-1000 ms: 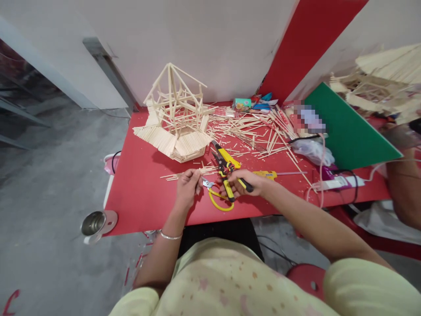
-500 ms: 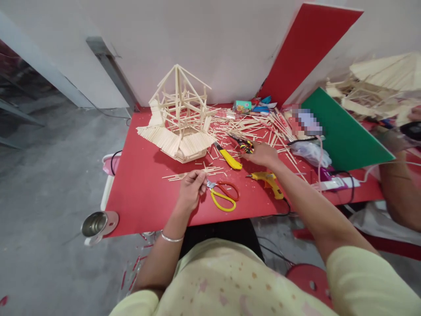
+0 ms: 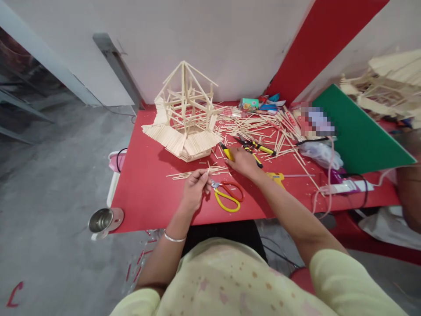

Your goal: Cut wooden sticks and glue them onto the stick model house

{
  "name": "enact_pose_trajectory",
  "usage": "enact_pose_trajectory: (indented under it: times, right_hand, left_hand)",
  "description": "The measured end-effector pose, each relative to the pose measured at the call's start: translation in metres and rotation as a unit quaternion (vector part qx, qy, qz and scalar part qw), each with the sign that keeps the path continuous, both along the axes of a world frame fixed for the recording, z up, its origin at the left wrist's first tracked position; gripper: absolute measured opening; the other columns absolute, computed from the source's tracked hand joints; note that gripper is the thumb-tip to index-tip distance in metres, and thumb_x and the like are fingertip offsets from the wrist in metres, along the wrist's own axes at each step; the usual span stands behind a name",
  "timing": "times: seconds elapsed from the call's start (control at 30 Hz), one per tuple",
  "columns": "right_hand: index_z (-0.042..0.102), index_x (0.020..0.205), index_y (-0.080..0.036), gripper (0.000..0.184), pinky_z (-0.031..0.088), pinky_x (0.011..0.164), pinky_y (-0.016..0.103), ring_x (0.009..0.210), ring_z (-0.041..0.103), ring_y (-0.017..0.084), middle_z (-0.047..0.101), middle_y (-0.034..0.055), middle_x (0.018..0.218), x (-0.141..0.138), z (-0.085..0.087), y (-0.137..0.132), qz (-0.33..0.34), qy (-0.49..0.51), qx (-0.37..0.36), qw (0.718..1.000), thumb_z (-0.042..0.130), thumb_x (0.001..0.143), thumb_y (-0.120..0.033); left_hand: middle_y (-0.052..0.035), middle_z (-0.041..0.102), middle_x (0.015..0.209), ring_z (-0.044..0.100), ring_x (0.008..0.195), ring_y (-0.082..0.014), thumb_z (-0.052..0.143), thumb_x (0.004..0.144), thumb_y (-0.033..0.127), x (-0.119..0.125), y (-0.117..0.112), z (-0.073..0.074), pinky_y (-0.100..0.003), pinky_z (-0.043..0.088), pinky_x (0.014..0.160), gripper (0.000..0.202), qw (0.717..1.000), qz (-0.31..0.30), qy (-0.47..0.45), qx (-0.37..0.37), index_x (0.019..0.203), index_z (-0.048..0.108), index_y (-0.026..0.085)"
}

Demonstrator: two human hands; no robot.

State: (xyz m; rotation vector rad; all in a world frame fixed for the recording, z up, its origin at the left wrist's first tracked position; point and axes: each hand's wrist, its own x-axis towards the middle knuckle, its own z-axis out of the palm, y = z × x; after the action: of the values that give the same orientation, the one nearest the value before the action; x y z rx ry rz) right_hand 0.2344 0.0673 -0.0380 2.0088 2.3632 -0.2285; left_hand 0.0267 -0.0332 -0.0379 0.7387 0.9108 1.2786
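My left hand (image 3: 195,188) rests on the red table (image 3: 141,197) with its fingers pinched together; whatever they hold is too small to make out. Just past its fingertips lies a row of thin wooden sticks (image 3: 197,173). My right hand (image 3: 244,162) reaches forward with fingers stretched, its fingertips on a yellow utility knife (image 3: 226,152). Yellow-and-black pliers (image 3: 258,147) lie free just beyond that hand. Scissors with one red and one yellow handle (image 3: 228,197) lie between my hands. Behind them stands a stick-built house model (image 3: 184,120).
A yellow glue gun (image 3: 276,177) lies right of my forearm. Loose sticks (image 3: 256,125) litter the table's back. A green board (image 3: 355,131), a plastic bag (image 3: 320,153) and a power strip (image 3: 348,188) sit at the right. A steel cup (image 3: 99,220) hangs off the left corner. Another person's arm (image 3: 409,193) is at far right.
My right hand carried the pliers from near the scissors to the stick pile, let them go there, and has come back left onto the yellow knife. My left hand stayed pinched.
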Motion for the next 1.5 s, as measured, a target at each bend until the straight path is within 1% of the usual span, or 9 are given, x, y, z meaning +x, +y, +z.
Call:
enact_pose_trajectory:
  times: [0.17,0.27,0.4,0.5,0.6,0.8,0.97,1.1,1.5]
  right_hand:
    - [0.061,0.129,-0.015,0.038,0.048,0.087,0.034,0.102,0.066,0.028,0.069,0.0165,0.113,0.010,0.002,0.011,-0.004,0.000,-0.027,1.000,0.050,0.096,-0.031]
    - [0.058,0.135,-0.016,0.042,0.046,0.094,0.037,0.113,0.061,0.031,0.064,0.0186,0.125,0.012,0.012,-0.001,-0.002,-0.001,-0.013,1.000,0.049,0.096,-0.030]
    - [0.051,0.145,-0.016,0.048,0.042,0.103,0.044,0.125,0.052,0.035,0.057,0.0205,0.135,-0.002,0.023,-0.057,0.052,0.020,0.073,0.996,0.042,0.101,-0.033]
    - [0.051,0.145,-0.025,0.047,0.050,0.084,0.039,0.102,0.061,0.030,0.065,0.0153,0.117,-0.018,0.017,-0.109,0.104,0.041,-0.012,0.994,0.044,0.100,-0.036]
    - [0.045,0.150,-0.024,0.053,0.050,0.080,0.038,0.106,0.061,0.033,0.062,0.0191,0.120,-0.028,0.007,-0.137,0.087,0.006,-0.041,0.995,0.048,0.097,-0.026]
    - [0.042,0.151,-0.016,0.063,0.050,0.084,0.039,0.106,0.064,0.034,0.068,0.0200,0.114,-0.007,0.019,-0.128,0.103,0.028,-0.076,0.991,0.055,0.091,-0.023]
    - [0.038,0.154,-0.020,0.074,0.050,0.092,0.042,0.109,0.064,0.032,0.067,0.0165,0.126,0.030,0.016,-0.135,0.063,0.207,-0.064,0.974,0.059,0.092,-0.053]
    - [0.045,0.146,-0.021,0.076,0.048,0.101,0.044,0.120,0.061,0.032,0.061,0.0161,0.136,0.032,0.012,-0.141,0.007,0.332,-0.006,0.943,0.070,0.083,-0.056]
    - [0.051,0.148,-0.025,0.067,0.051,0.091,0.039,0.103,0.066,0.030,0.064,0.0138,0.118,0.028,0.024,-0.137,0.056,0.261,-0.018,0.964,0.060,0.093,-0.061]
  left_hand:
    - [0.0026,0.062,0.065,0.051,0.047,-0.0052,0.082,0.078,0.039,-0.003,-0.001,0.001,-0.015,0.039,0.041,0.030,0.999,0.001,-0.031,-0.010,0.090,0.069,0.015]
    - [0.0021,0.064,0.068,0.052,0.048,-0.0053,0.083,0.078,0.038,-0.003,0.001,-0.003,-0.015,0.038,0.041,0.030,0.999,0.012,-0.034,-0.011,0.090,0.067,0.016]
    - [0.0034,0.062,0.064,0.050,0.045,-0.0056,0.083,0.077,0.041,-0.001,0.002,-0.007,-0.016,0.039,0.040,0.033,0.999,0.027,-0.012,-0.018,0.090,0.065,0.017]
    - [0.0030,0.062,0.066,0.049,0.044,-0.0056,0.083,0.077,0.043,-0.001,0.003,-0.007,-0.017,0.040,0.040,0.034,0.999,0.029,-0.003,-0.027,0.090,0.065,0.017]
    - [0.0023,0.064,0.069,0.050,0.047,-0.0055,0.084,0.076,0.042,-0.001,0.002,-0.006,-0.017,0.041,0.040,0.034,0.999,0.029,0.002,-0.027,0.090,0.066,0.017]
    - [0.0017,0.063,0.072,0.052,0.051,-0.0053,0.081,0.081,0.041,-0.008,-0.003,-0.004,-0.016,0.042,0.045,0.029,0.998,0.050,0.042,0.006,0.092,0.068,0.017]
    - [0.0002,0.065,0.077,0.053,0.054,-0.0062,0.077,0.084,0.041,-0.015,-0.007,-0.004,-0.017,0.041,0.047,0.026,0.990,0.087,0.108,0.036,0.094,0.069,0.018]
    - [0.0005,0.065,0.075,0.053,0.054,-0.0074,0.076,0.086,0.039,0.001,-0.005,0.000,-0.019,0.041,0.049,0.022,0.989,0.037,0.132,0.052,0.094,0.068,0.019]
    - [-0.0011,0.068,0.077,0.054,0.059,-0.0112,0.072,0.088,0.034,0.027,-0.004,0.004,-0.024,0.045,0.057,0.015,0.971,-0.008,0.213,0.111,0.090,0.075,0.020]
